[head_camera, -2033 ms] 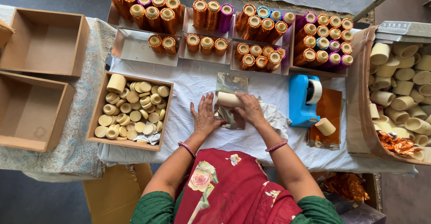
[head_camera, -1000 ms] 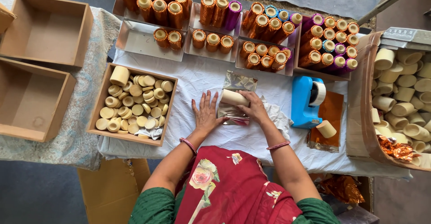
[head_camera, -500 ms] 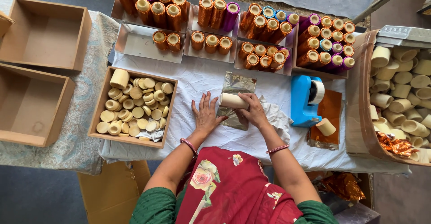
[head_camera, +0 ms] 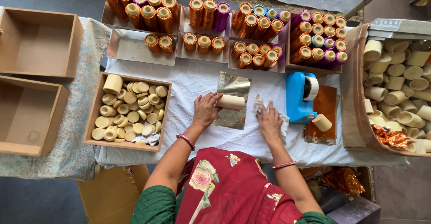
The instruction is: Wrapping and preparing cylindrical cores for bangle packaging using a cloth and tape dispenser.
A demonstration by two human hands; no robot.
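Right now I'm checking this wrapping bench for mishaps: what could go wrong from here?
1. The left hand alone steadies the cream tube on the silver foil sheet; being round, it might roll and crease the foil.
2. The right hand presses a crumpled white cloth beside the foil, so the sheet's right edge lies free and could shift.
3. A loose tube rests on the orange foil by the blue tape dispenser; a nudge may send it rolling.

A cream cardboard tube (head_camera: 230,102) lies on its side across a silvery foil sheet (head_camera: 232,99) spread flat.
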